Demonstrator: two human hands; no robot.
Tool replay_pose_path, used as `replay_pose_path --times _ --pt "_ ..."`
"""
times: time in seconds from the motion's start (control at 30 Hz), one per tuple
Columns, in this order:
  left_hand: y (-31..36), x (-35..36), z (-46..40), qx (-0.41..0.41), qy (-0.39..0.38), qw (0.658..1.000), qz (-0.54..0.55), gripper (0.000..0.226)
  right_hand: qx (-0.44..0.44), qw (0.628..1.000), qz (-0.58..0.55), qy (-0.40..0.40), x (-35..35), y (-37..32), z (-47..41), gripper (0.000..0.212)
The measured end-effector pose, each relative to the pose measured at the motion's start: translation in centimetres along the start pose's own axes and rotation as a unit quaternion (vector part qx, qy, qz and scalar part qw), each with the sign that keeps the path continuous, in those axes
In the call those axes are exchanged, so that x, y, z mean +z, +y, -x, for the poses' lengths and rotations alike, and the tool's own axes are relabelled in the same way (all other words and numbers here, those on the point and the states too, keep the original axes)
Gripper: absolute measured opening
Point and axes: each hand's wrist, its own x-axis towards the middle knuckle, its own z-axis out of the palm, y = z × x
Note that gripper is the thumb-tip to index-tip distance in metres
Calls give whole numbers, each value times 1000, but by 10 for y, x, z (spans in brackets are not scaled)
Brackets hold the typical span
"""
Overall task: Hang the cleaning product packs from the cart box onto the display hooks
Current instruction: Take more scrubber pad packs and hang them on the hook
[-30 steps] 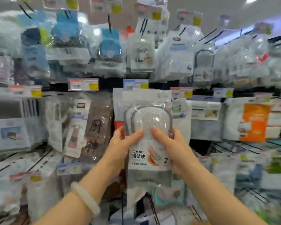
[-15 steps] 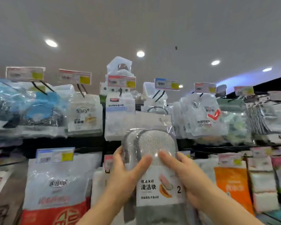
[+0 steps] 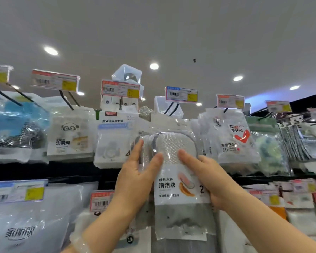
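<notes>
I hold a clear cleaning pad pack (image 3: 173, 181) upright in front of the top row of the display, gripped from both sides. It shows a grey mesh pad at the top and a white label with Chinese text below. My left hand (image 3: 135, 181) clasps its left edge, thumb on the front. My right hand (image 3: 206, 179) holds the right edge. The pack's top edge sits just below a black double hook (image 3: 171, 108) under a blue price tag (image 3: 181, 94). More packs appear stacked behind the front one.
Hanging packs fill the top row: blue scourers (image 3: 14, 128), a dish sponge pack (image 3: 71, 137), a white sponge pack (image 3: 113, 143), a red-checkmark pack (image 3: 233, 137). Price tags (image 3: 120, 89) stick out on hook ends. A lower row of bags (image 3: 31, 216) hangs below.
My view has tilted up from the lower rows to the top row and ceiling. Both hands have raised the pack toward the top hooks, keeping the same grip.
</notes>
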Motion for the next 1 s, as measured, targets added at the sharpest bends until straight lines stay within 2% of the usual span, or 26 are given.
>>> replay_pose_path --times 0.07,0.13,0.23,0.37,0.47,0.63,0.73,1.0 --pt "1 -2 -6 17 39 996 -78 78 -20 1000 11 14 -4 2 -8 75" --pt "4 -3 -13 30 53 984 -170 87 -49 997 41 38 -10 2 -15 82" --pt "5 -3 -27 42 31 960 -276 93 -100 993 48 51 -23 -2 -28 79" --pt "7 3 -40 43 13 922 -385 98 -115 991 54 38 -43 -10 -47 76" --pt "11 12 -48 25 10 896 -444 100 -127 990 59 21 -54 -10 -59 81" --pt "20 21 -65 30 11 883 -469 111 -169 985 30 -2 -61 -20 -78 67" --pt "28 22 -69 42 24 868 -493 113 -176 983 47 -10 -60 -25 -88 75" --pt "30 26 -81 36 45 853 -518 102 -153 988 16 -16 -60 -24 -109 72"
